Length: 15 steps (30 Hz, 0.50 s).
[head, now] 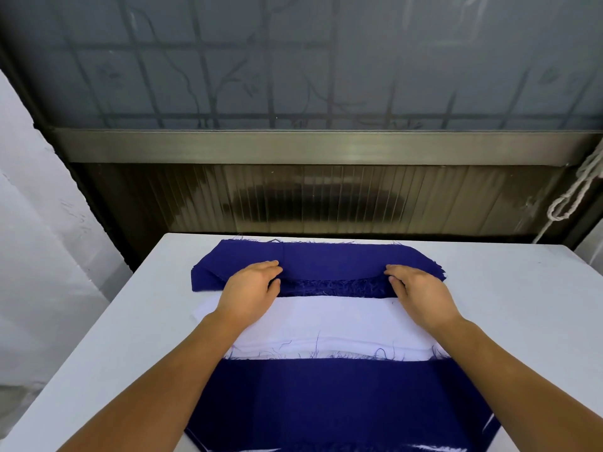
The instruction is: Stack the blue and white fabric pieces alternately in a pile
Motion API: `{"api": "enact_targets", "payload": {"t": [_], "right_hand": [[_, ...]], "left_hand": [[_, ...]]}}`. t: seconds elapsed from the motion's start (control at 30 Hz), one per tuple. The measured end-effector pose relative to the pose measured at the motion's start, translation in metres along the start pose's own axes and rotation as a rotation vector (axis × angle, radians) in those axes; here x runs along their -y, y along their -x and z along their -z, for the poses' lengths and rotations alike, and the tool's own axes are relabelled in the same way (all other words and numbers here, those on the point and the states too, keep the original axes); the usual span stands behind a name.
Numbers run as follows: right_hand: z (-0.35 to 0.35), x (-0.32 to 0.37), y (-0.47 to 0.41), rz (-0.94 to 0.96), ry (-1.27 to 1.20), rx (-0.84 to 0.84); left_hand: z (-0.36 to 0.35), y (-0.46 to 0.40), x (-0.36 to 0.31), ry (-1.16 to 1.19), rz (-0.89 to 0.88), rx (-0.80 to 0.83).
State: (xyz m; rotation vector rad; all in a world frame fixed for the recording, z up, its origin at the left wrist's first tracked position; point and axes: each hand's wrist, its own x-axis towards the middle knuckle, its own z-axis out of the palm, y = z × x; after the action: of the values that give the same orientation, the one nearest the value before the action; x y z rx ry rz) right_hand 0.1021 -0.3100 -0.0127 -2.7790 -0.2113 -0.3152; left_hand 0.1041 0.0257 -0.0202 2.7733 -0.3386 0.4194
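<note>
While your left hand [249, 287] and right hand [416, 288] each pinch the far blue fabric stack [326, 261], one white fabric pile [326, 321] and one nearer blue piece [342, 402] lie this side of it.

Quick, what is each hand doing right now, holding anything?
Left hand: grips the near edge of the far blue cloth.
Right hand: grips the same edge.

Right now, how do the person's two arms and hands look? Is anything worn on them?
Both forearms are bare up to the edge of the picture: no sleeve shows. The left hand and the right hand wear no gloves, and no ring, watch or bracelet is visible on the fingers or wrists. No markings show.
</note>
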Motion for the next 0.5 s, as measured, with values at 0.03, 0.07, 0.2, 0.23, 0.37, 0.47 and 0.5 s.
{"api": "enact_targets", "payload": {"t": [0.03, 0.07, 0.2, 0.23, 0.37, 0.47, 0.5], "right_hand": [[0.0, 0.001, -0.001, -0.013, 0.004, -0.008], [0.0, 0.003, -0.001, -0.022, 0.009, -0.02], [0.002, 0.006, -0.004, -0.042, 0.011, -0.059], [0.003, 0.006, -0.004, -0.053, -0.005, -0.061], [0.006, 0.006, -0.006, -0.088, -0.071, -0.064], [0.007, 0.008, -0.008, -0.119, -0.136, -0.08], [0.007, 0.009, -0.009, -0.124, -0.153, -0.083]], "left_hand": [[0.0, -0.001, 0.001, 0.01, 0.0, -0.005], [0.001, -0.001, 0.001, 0.017, 0.001, -0.005], [0.005, -0.006, 0.003, 0.049, 0.018, 0.019], [0.007, -0.008, 0.003, 0.054, 0.025, 0.026], [0.013, -0.015, 0.003, 0.056, 0.074, 0.053], [0.017, -0.019, 0.0, 0.075, 0.125, 0.064], [0.018, -0.021, -0.001, 0.083, 0.143, 0.066]]}}
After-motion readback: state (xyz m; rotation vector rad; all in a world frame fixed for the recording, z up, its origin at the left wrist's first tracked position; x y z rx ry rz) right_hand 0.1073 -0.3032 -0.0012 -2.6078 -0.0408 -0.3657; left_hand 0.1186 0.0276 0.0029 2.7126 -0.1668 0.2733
